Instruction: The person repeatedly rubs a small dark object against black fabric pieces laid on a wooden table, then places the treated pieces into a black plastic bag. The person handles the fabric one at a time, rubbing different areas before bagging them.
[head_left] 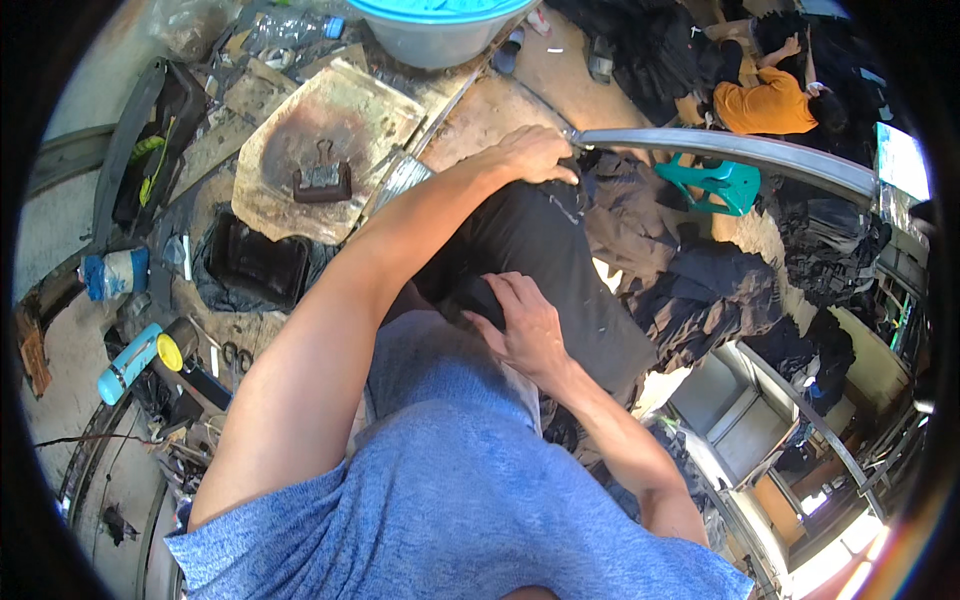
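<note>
- Cluttered and worn, a wooden bench [500, 95] fills the upper middle of the head view, with a curved grey metal rail [740, 150] running along its right edge.
- A piece of black fabric [545, 270] is laid over the near edge of the bench, just below the rail's left end, and is draped down toward the person's lap.
- The left hand [535, 155] is stretched forward and closed over the far end of the black fabric, right beside the end of the rail.
- The right hand [525, 325] is pressed flat on the near part of the same fabric, fingers spread and pointing left; whether it grips the cloth cannot be told.
- The two hands are held well apart, one at each end of the fabric.
- A heap of dark grey and black garments [690, 280] is piled to the right of the fabric, under the rail.
- A scorched brown board [330, 150] is seen to the left, with a dark metal clamp-like piece [322, 182] resting on it.
- A pale basin with a bright blue lid [440, 25] stands at the far edge.
- A teal plastic stool [715, 182] is seen past the rail, and a person in an orange shirt [765, 105] is crouched farther off.
- A blue and yellow bottle [135, 358] lies at lower left.
</note>
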